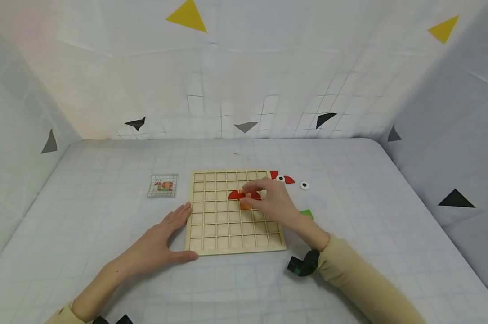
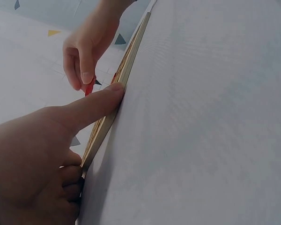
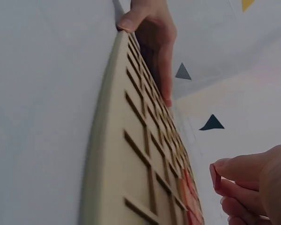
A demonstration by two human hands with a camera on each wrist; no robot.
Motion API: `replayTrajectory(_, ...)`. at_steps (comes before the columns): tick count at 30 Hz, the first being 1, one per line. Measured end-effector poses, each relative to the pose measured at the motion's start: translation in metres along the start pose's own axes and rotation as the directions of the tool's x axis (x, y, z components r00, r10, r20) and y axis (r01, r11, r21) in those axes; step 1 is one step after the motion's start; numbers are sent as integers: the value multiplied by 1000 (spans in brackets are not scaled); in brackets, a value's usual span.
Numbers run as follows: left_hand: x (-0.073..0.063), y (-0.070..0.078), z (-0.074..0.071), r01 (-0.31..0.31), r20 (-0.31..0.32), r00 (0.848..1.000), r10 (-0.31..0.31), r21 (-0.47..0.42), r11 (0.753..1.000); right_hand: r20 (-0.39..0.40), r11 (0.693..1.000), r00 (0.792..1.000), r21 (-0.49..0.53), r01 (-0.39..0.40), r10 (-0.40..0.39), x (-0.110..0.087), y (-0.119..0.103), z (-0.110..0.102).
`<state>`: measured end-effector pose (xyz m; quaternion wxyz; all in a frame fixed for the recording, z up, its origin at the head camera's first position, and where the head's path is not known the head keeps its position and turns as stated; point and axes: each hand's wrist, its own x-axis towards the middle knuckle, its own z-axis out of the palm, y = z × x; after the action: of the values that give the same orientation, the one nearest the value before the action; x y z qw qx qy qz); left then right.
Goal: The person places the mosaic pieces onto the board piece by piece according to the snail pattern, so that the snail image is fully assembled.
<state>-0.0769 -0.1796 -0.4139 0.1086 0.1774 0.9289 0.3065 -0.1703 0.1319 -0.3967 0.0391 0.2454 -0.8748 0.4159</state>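
Beige sleeve (image 1: 365,274) lowest in view, the right arm extends over the board (image 1: 215,250), its hand (image 1: 274,202) pinching a red piece (image 3: 215,177) above the grid, thumb and forefinger nearly together. Placing that piece seems the step in hand; the next move likely calls for matching it to a square by the card (image 1: 163,186) and lowering it flat. Red and orange pieces (image 1: 245,205) already lie on the board; a green one (image 1: 306,213) waits beside it. The left hand (image 1: 156,243), thumb and fingers spread wide, steadies the board's left edge, gripping nothing.
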Motion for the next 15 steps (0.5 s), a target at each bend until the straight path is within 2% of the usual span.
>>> replayTrajectory(6, 0, 0, -1, 1, 3, 1000, -1, -7, 1000, 7, 999, 999, -4, 34, -34, -2, 2, 14)
replayTrajectory(15, 2, 0, 0, 5, 8, 1000, -4, -19, 1000, -56, 991, 989, -23, 133, -134, -8, 8, 26)
